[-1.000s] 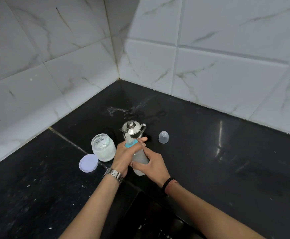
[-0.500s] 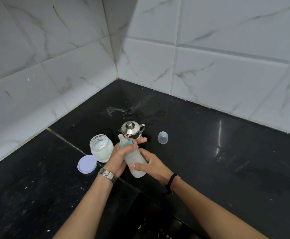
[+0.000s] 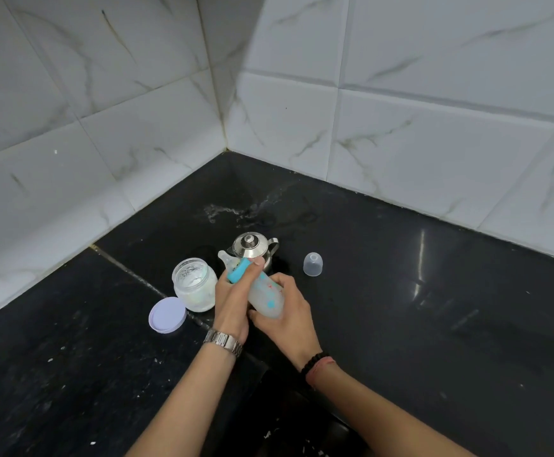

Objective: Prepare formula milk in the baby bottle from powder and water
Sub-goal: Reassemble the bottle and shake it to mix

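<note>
Looking at the black counter (image 3: 434,308), there's loads of open room to the right of both hands. Left hand (image 3: 232,301) curls around the teal collar of the tilted baby bottle (image 3: 267,298); right hand (image 3: 288,319) wraps its base. Powder jar (image 3: 194,285) sits just left.

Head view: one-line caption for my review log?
Both hands, left hand and right hand, hold a tilted frosted baby bottle with teal collar over the black stone counter.
</note>
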